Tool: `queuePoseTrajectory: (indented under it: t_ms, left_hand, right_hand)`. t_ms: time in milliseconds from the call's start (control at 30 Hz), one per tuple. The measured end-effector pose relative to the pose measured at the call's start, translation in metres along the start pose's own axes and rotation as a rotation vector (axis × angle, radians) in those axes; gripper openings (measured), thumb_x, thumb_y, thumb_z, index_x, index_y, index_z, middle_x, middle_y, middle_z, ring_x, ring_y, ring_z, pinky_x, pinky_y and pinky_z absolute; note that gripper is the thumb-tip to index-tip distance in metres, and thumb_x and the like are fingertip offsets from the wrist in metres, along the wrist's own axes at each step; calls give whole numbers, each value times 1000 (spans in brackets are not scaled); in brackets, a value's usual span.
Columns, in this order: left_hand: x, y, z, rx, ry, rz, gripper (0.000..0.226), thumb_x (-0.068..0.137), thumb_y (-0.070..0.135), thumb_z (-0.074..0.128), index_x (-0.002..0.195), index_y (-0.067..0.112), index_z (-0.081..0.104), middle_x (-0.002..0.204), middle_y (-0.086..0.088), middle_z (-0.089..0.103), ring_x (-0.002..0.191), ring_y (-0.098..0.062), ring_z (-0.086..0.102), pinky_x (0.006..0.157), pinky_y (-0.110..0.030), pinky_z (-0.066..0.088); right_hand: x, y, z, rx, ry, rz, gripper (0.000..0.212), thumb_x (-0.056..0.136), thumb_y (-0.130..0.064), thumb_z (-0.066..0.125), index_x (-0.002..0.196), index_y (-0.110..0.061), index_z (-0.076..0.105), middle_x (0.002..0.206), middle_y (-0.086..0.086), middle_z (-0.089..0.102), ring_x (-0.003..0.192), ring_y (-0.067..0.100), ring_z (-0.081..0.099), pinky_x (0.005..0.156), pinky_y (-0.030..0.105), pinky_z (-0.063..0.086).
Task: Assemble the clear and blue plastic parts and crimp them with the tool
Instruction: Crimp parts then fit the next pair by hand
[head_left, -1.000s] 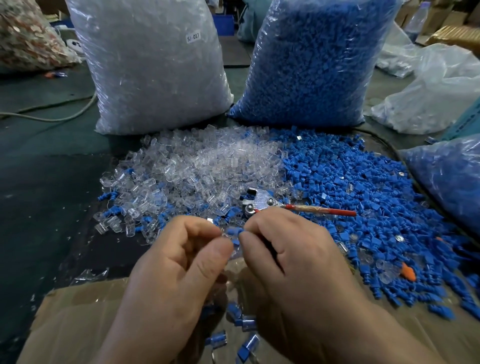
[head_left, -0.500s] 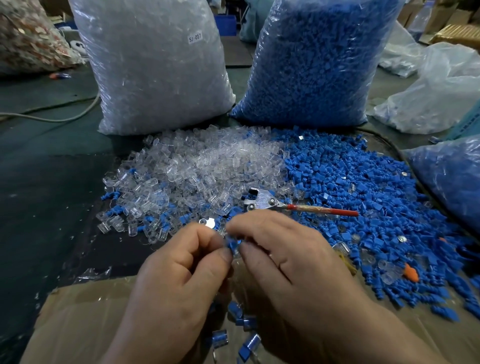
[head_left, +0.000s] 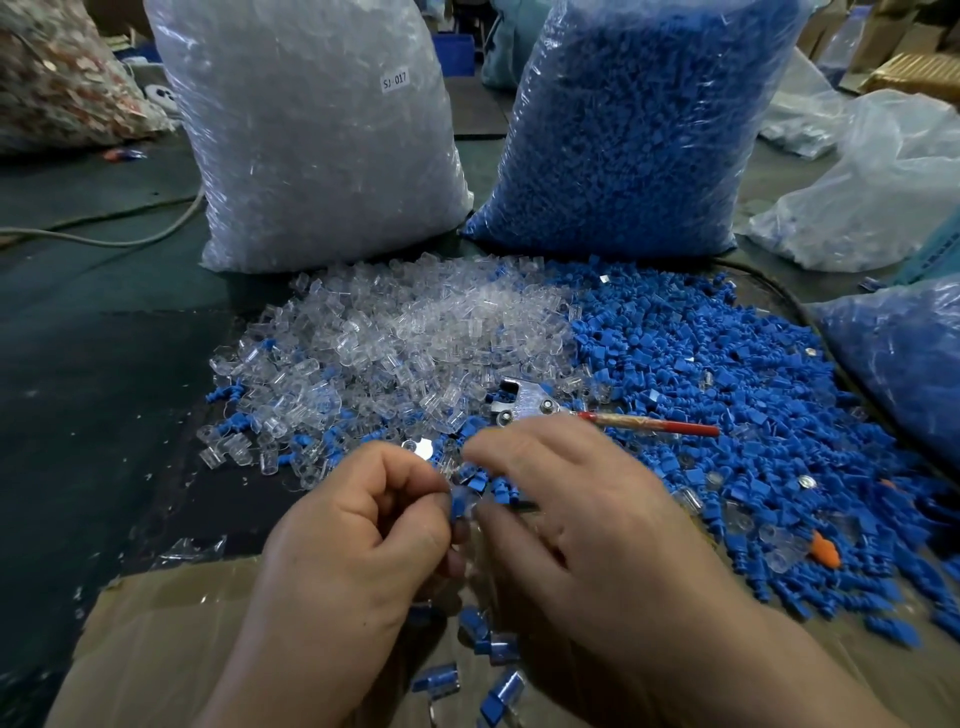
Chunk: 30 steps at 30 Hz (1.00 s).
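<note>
We see our two hands meeting low in the middle of the view. Our left hand is curled almost into a fist, and its thumb and first finger pinch a small blue plastic part. Our right hand comes from the other side with the fingers bent and narrow, the fingertips pressing against the same small piece. A bit of clear plastic seems to sit at the pinch beside the blue part, but the fingers cover most of it, so we cannot tell how the two parts are joined.

The crimping tool lies on the table just beyond our right hand, untouched, its metal head toward the clear pile and its red handle pointing to the right. The pile of clear parts spreads on the left behind the hands, and the pile of blue parts spreads on the right; they touch in the middle and mix a little at the near edge.

Below the hands, several joined blue and clear pieces rest on a sheet of cardboard. Far behind stand a big bag of clear parts and a big bag of blue parts, side by side.
</note>
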<state>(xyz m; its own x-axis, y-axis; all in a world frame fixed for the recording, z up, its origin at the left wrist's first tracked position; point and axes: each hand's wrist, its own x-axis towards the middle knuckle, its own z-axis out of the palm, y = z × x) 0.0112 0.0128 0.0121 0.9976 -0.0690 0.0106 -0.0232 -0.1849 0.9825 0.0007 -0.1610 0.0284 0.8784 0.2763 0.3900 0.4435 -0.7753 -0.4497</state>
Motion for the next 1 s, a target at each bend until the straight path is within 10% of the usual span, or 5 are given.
queuePoseTrajectory:
  t_ms: [233, 733, 1000]
  left_hand:
    - [1, 0, -2, -124, -7, -71, 37, 92, -1, 57, 72, 28, 71, 65, -11, 72, 49, -19, 66, 41, -19, 46]
    - [8, 0, -2, -493, 98, -191, 7, 68, 21, 68, 72, 19, 73, 73, -18, 72, 57, -24, 67, 42, -23, 50]
    - [10, 8, -3, -574, 130, -215, 9, 65, 18, 68, 63, 24, 74, 75, -20, 73, 50, -18, 63, 39, -23, 49]
  right_hand:
    - [8, 43, -15, -512, -284, 460, 71, 89, -68, 35, 148, -31, 20, 152, -4, 30, 140, 23, 24, 116, 43, 20]
    - [11, 28, -25, -300, -20, 286, 32, 88, -45, 39, 117, -33, 43, 93, -13, 55, 86, 14, 45, 69, 28, 36]
    - [1, 9, -22, -172, -121, 88, 46, 87, -44, 43, 126, -23, 52, 100, -12, 57, 91, 10, 46, 75, 23, 36]
